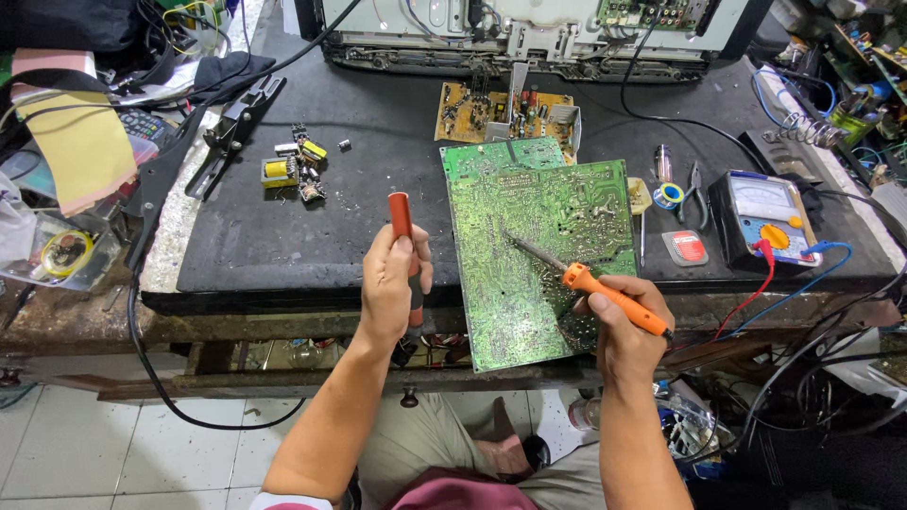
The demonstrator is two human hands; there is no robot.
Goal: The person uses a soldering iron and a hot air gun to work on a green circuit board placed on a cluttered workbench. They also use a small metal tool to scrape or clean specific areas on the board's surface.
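Green circuit board [539,255], solder side up, lying on the black bench mat [283,236], its near edge overhanging the bench front. Right hand [624,335]: closed around an orange-handled soldering iron [586,281], tip resting on the board. Left hand [392,288]: wrapped around a red desoldering pump [403,227], held upright just left of the board. Nearby: analogue multimeter [765,222], loose yellow-wound components [293,165], brown circuit board [501,113]

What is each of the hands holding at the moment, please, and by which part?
The right hand grips an orange-handled soldering iron by its handle, tip on the green circuit board. The left hand holds a red desoldering pump around its lower body.
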